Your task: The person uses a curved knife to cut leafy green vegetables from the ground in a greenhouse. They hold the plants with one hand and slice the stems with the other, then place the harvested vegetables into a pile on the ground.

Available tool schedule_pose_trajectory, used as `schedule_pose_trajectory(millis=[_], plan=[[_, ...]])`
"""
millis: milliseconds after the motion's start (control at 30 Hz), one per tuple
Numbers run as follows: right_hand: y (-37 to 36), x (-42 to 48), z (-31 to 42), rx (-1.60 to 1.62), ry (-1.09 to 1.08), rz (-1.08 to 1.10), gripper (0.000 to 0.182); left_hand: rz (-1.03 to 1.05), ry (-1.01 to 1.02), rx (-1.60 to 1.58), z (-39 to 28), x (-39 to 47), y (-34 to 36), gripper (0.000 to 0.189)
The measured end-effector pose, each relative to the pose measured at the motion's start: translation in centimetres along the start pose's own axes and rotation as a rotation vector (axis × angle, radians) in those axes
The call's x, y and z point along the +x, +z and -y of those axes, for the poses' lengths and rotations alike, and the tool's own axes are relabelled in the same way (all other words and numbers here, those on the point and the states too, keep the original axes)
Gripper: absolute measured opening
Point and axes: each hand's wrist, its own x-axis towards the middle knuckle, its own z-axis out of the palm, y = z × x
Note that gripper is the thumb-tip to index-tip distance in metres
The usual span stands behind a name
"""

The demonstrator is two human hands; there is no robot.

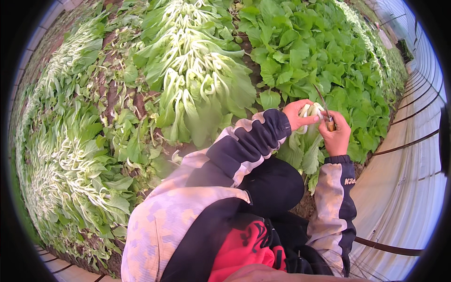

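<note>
My left hand point(298, 113) is closed around the pale stems of a leafy green plant point(313, 155), whose leaves hang down in front of my knees. Close beside it, my right hand point(337, 133) grips the wooden handle of a curved sickle point(329, 123). The thin sickle blade points up and away, past the pale stem ends, over the standing greens. Whether the blade touches the stems cannot be told.
Dense leafy greens point(299, 46) stand beyond my hands. A long row of cut greens point(190, 63) lies with pale stems showing, and more cut greens point(77, 169) lie at left. Translucent plastic sheeting point(398, 197) with dark ribs runs along the right.
</note>
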Motion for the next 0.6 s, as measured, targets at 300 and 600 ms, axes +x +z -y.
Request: schedule_pose_trajectory(millis=[300, 600], plan=[[5.0, 1.7, -0.3, 0.142, 0.06, 0.011, 0.028, -0.094, 0.026, -0.083, 1.0, -0.3, -4.0, 0.032], [4.4, 3.5, 0.2, 0.067, 0.051, 0.347, 0.025, -0.017, -0.122, 0.096, 1.2, -2.6, -6.8, 0.035]])
